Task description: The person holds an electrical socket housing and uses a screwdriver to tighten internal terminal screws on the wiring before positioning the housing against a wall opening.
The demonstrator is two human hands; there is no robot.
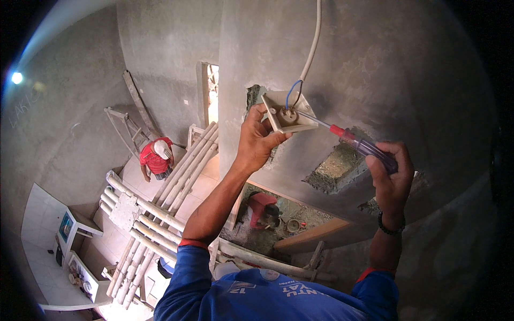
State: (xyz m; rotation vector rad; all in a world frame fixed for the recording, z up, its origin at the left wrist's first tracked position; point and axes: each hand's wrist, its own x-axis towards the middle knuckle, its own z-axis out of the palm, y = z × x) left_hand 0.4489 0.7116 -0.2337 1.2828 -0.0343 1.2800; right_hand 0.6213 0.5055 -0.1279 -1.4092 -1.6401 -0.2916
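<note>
My left hand (258,138) grips a square, cream-coloured electrical socket (288,117) by its lower left edge, its back side with the terminals facing me. A white cable (312,45) hangs from above and splits into a blue wire (292,91) and a dark wire that run to the terminals. My right hand (392,174) is closed round the handle of a screwdriver (369,151) with a dark, see-through grip and a red collar. Its shaft slants up to the left, and the tip meets the socket near the terminals.
Rough holes (340,166) are cut into the grey plastered wall. Bamboo poles (187,166) form a scaffold below left. A person in a red shirt (155,155) stands on the floor beyond; another person (262,208) crouches past a doorway. A wooden ladder (126,128) leans at the far wall.
</note>
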